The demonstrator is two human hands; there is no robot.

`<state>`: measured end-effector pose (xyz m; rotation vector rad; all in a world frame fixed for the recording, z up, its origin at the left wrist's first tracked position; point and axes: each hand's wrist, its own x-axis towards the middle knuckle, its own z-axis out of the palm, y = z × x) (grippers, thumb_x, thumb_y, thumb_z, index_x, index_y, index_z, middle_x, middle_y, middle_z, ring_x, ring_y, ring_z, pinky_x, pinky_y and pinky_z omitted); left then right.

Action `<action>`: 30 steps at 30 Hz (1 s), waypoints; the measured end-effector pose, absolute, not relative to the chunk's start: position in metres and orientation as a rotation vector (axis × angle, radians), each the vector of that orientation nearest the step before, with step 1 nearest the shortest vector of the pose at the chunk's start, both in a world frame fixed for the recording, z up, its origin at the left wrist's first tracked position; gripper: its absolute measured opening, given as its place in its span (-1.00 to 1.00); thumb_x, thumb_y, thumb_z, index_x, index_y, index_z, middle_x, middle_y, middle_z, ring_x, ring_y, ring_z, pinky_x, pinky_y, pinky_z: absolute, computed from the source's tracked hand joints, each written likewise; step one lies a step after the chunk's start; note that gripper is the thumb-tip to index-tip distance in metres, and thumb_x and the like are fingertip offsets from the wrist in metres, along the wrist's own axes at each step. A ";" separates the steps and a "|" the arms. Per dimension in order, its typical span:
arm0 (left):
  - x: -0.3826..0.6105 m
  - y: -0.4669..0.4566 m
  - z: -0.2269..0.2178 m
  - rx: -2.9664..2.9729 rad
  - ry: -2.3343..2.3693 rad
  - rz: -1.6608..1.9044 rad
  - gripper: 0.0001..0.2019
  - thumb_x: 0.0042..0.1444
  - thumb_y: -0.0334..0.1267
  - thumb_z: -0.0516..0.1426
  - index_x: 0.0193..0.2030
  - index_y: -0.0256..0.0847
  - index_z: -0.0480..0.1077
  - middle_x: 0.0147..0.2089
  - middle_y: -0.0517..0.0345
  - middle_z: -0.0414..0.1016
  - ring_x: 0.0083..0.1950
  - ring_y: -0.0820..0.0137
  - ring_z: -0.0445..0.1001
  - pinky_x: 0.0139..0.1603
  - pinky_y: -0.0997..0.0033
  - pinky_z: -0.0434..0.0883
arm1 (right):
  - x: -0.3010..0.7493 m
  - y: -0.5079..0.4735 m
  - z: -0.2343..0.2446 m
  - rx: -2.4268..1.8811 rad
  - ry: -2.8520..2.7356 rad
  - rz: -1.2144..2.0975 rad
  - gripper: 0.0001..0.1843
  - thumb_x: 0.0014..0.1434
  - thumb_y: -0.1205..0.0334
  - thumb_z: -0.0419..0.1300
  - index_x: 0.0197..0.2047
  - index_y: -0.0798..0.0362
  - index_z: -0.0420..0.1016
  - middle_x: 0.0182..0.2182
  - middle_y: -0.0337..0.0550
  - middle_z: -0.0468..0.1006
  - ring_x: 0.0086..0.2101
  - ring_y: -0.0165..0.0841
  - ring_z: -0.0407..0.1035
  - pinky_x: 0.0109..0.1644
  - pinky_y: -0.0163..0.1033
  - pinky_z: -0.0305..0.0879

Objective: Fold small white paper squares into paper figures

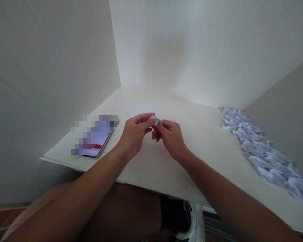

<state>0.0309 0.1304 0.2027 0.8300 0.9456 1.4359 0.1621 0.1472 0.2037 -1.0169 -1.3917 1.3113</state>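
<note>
Paper slip (155, 120) sits at centre frame, pinched between the fingertips of the left hand (133, 134) and right hand (170, 137) and lifted clear of the desk (204, 141) so both can work it. Folded paper pieces (262, 151) line the right edge, a phone (94, 139) lies at left.

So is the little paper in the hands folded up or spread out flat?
Folded up, it seems: the little paper shows only as a tiny wad pinched between the left hand and right hand, above the table.
</note>
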 end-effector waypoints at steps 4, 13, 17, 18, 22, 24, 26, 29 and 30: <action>0.036 0.129 0.203 0.701 0.812 1.447 -0.64 -0.03 -0.25 0.45 -0.10 -0.29 0.55 -0.34 0.20 0.51 -0.38 0.45 0.42 -0.36 0.38 0.34 | 0.161 0.144 0.203 -1.038 -1.437 1.242 -0.60 0.22 0.03 0.33 -0.56 0.04 0.44 -0.60 -0.24 0.52 -0.59 -0.48 0.36 -0.49 -0.32 0.27; 0.046 0.126 0.204 0.702 0.796 1.510 -0.76 0.02 -0.26 0.41 -0.17 -0.26 0.59 -0.34 0.16 0.53 -0.43 0.44 0.41 -0.44 0.38 0.32 | 0.160 0.144 0.201 -1.033 -1.395 1.221 -0.66 0.23 0.07 0.30 -0.52 0.02 0.43 -0.63 -0.29 0.45 -0.58 -0.47 0.30 -0.48 -0.31 0.22; 0.043 0.129 0.200 0.781 0.921 1.559 -0.80 -0.02 -0.28 0.41 -0.22 -0.23 0.65 -0.26 0.09 0.63 -0.35 0.42 0.46 -0.35 0.37 0.39 | 0.159 0.143 0.202 -1.032 -1.362 1.270 -0.71 0.19 0.13 0.29 -0.52 0.03 0.45 -0.63 -0.29 0.45 -0.59 -0.48 0.29 -0.48 -0.30 0.20; 0.042 0.130 0.200 0.827 0.965 1.572 -0.81 -0.03 -0.28 0.41 -0.22 -0.21 0.67 -0.25 0.09 0.66 -0.34 0.42 0.48 -0.31 0.36 0.41 | 0.159 0.143 0.202 -1.027 -1.342 1.297 -0.73 0.17 0.14 0.29 -0.52 0.03 0.46 -0.63 -0.30 0.45 -0.60 -0.48 0.28 -0.49 -0.30 0.19; 0.034 0.130 0.204 1.111 1.122 1.602 -0.89 0.01 -0.34 0.36 -0.29 -0.14 0.72 -0.28 0.12 0.70 -0.32 0.40 0.53 -0.23 0.37 0.48 | 0.159 0.146 0.201 -1.011 -1.246 1.420 -0.82 0.07 0.19 0.29 -0.52 0.04 0.50 -0.67 -0.33 0.41 -0.62 -0.48 0.22 -0.52 -0.29 0.12; 0.030 0.129 0.208 1.235 1.180 1.569 -0.88 0.03 -0.38 0.33 -0.31 -0.13 0.73 -0.30 0.13 0.71 -0.33 0.38 0.55 -0.22 0.36 0.51 | 0.159 0.147 0.201 -1.005 -1.222 1.457 -0.84 0.03 0.19 0.29 -0.52 0.04 0.50 -0.68 -0.34 0.38 -0.63 -0.47 0.19 -0.53 -0.28 0.08; 0.026 0.129 0.212 1.309 1.229 1.521 -0.85 0.05 -0.41 0.31 -0.31 -0.13 0.73 -0.33 0.12 0.71 -0.34 0.35 0.57 -0.23 0.35 0.52 | 0.160 0.148 0.201 -1.007 -1.223 1.479 -0.83 0.00 0.17 0.31 -0.54 0.03 0.49 -0.69 -0.34 0.37 -0.63 -0.47 0.16 -0.53 -0.27 0.06; 0.021 0.130 0.214 1.384 1.288 1.457 -0.84 0.08 -0.41 0.30 -0.27 -0.14 0.74 -0.32 0.09 0.73 -0.32 0.31 0.60 -0.26 0.35 0.51 | 0.162 0.150 0.202 -1.033 -1.212 1.550 -0.81 -0.03 0.14 0.33 -0.55 0.03 0.48 -0.69 -0.33 0.37 -0.63 -0.47 0.16 -0.52 -0.26 0.04; 0.019 0.131 0.214 1.413 1.303 1.433 -0.84 0.09 -0.40 0.30 -0.25 -0.14 0.74 -0.31 0.07 0.74 -0.32 0.30 0.61 -0.25 0.35 0.51 | 0.163 0.151 0.203 -1.043 -1.195 1.587 -0.80 -0.04 0.13 0.34 -0.55 0.04 0.48 -0.68 -0.32 0.37 -0.62 -0.47 0.17 -0.51 -0.27 0.03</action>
